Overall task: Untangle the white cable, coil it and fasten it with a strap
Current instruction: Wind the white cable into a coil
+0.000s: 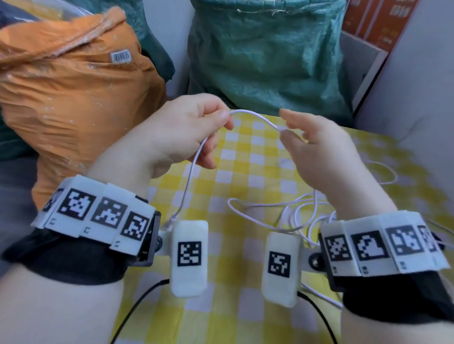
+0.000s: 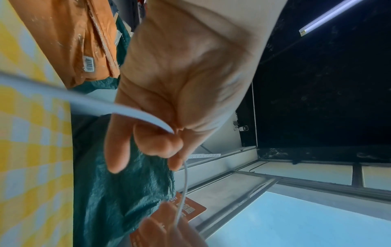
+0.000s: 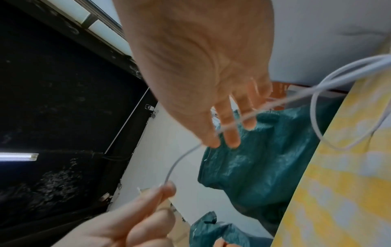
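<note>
At the far left of the head view an orange bag [image 1: 67, 89] leans beside the surface [image 1: 229, 329], which wears a yellow-and-white checked cloth; a barcode sticker [image 1: 121, 57] sits near the bag's top. Just right of it, above the cloth, the left hand [image 1: 187, 132] is curled around the white cable [image 1: 255, 116], pinching it between thumb and forefinger, with the lower fingers folded over the strand that drops from the fist toward the wrist. That strand ends in a small connector [image 1: 169, 223] hanging just beside the left wristband. Behind the hands stands a green sack [image 1: 263, 50]. From the left pinch the cable arches across the gap to the right hand [image 1: 317, 151], which nips it between thumb tip and fingertips while the remaining fingers spread loosely. Below and to the right of that hand, the rest of the cable lies in loose, crossing loops [image 1: 303, 212] on the cloth, trailing toward the right edge of the surface.
</note>
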Available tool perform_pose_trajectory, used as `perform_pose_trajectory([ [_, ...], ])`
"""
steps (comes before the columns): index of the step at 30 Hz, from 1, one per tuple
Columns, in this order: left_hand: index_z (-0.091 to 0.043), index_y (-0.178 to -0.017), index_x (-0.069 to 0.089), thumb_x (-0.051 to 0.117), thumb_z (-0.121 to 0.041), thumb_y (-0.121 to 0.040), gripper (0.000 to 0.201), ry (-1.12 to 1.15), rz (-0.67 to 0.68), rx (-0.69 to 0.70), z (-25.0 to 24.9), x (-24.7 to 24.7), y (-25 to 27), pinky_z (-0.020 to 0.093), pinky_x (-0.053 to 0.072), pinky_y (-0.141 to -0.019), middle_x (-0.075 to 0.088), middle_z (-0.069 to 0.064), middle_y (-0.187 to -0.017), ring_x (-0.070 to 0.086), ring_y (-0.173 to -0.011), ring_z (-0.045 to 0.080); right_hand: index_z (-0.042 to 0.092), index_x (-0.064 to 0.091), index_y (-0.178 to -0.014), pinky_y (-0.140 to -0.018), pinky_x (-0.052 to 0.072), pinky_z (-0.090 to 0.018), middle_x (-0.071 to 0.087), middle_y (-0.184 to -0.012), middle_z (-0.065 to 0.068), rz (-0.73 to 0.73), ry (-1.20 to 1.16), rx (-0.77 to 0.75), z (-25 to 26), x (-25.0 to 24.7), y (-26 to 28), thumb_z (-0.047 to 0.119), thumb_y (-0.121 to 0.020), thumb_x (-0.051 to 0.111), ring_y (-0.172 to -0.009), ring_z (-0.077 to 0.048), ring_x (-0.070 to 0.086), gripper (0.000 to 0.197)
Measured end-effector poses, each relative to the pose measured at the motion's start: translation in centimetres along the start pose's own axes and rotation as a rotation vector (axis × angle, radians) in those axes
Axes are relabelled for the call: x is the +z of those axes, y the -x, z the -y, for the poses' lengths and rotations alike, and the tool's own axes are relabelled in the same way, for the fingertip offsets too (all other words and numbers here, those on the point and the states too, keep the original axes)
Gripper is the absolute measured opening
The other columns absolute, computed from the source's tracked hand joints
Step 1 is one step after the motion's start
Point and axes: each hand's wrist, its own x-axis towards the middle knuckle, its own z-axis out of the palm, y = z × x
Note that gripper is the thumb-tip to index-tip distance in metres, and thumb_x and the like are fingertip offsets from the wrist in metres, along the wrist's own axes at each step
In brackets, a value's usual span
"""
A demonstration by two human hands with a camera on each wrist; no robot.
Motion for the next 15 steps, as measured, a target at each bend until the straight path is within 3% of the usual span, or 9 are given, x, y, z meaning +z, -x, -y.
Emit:
perform_pose_trajectory([
  [2,-0.015,-0.084,0.056,0.04,-0.021,-0.101,0.025,0.077,0.032,0.035,-0.3,0.3,0.2,0.034,0.056,-0.057,0.035,-0.002,-0.051,0.034,-0.044,0.013,0.028,0.063,-0.119,-0.066,0.041,-0.014,0.07,-0.101,0.003,0.104,-0.162,-0.092,0.9,0.4,0.4,0.025,-0.095,0.05,-0.075,0.002,0.06,0.028],
  [3,-0.015,-0.085,0.055,0.039,-0.022,-0.102,0.024,0.105,0.046,0.052,-0.4,0.3,0.2,0.03,0.054,-0.054,0.032,-0.003,-0.051,0.03,-0.043,0.012,0.026,0.068,-0.109,-0.054,0.039,-0.014,0.069,-0.083,0.005,0.142,-0.236,-0.11,1.4,0.5,0.7,0.024,-0.095,0.049,-0.058,0.001,0.055,0.023],
  [4,-0.015,-0.086,0.055,0.039,-0.022,-0.102,0.023,0.117,0.055,0.069,-0.5,0.4,0.3,0.027,0.052,-0.052,0.03,-0.003,-0.052,0.028,-0.043,0.011,0.024,0.069,-0.096,-0.049,0.038,-0.016,0.063,-0.069,0.006,0.144,-0.3,-0.118,1.7,0.5,0.9,0.023,-0.095,0.049,-0.05,-0.002,0.049,0.02],
  [6,-0.016,-0.086,0.054,0.039,-0.023,-0.101,0.022,0.105,0.064,0.092,-0.5,0.3,0.3,0.023,0.047,-0.051,0.029,-0.005,-0.052,0.026,-0.041,0.009,0.024,0.066,-0.075,-0.05,0.039,-0.027,0.046,-0.056,0.004,0.042,-0.39,-0.096,1.6,0.5,0.8,0.021,-0.093,0.049,-0.047,-0.007,0.042,0.025],
  [10,-0.016,-0.08,0.054,0.042,-0.021,-0.1,0.024,0.047,0.043,0.086,0.1,-0.5,0.2,0.02,0.042,-0.05,0.03,-0.011,-0.046,0.026,-0.043,0.011,0.023,0.059,-0.063,-0.046,0.027,-0.025,0.036,-0.05,0.01,-0.282,-0.608,0.124,0.1,-0.8,0.0,0.019,-0.089,0.049,-0.041,-0.003,0.03,0.027],
  [15,-0.016,-0.08,0.051,0.04,-0.023,-0.101,0.025,0.198,0.077,-0.024,1.1,-1.0,0.1,0.023,0.048,-0.055,0.034,-0.006,-0.052,0.036,-0.048,0.01,0.022,0.059,-0.063,-0.052,0.029,-0.027,0.04,-0.049,0.009,-0.322,-0.595,0.26,-1.3,-1.3,-0.2,0.018,-0.084,0.051,-0.047,-0.008,0.034,0.023],
])
